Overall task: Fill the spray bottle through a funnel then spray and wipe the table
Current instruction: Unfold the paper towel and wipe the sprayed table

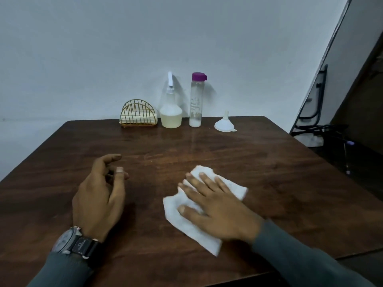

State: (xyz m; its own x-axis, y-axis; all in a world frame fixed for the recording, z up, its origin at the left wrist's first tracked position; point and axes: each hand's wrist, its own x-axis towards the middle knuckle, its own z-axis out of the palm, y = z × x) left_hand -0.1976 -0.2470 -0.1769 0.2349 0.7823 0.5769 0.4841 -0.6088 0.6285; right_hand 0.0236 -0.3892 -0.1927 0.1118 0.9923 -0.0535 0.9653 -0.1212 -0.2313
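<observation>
Dark wood table (269, 162), pale wall behind. R hand (217, 206) flat on white tissue (194, 230) near front-centre, fingers straight & spread, pressing it. L hand (99, 195) beside, fingers loosely curled, holding nothing. Spray bottle (171, 114) upright at far edge, nozzle up; funnel (224, 124) mouth-down, spout up.

You have no text here that can be read. The clear bottle (195, 100) with the purple cap, at the far edge of the tabletop (228, 154), carries white print running up its side, but it is too blurred to make out a single letter. The watch (64, 241) on your left wrist shows a pale dial with no legible figures. Its dark strap (81, 246) bears a small light mark, too small to tell.
</observation>
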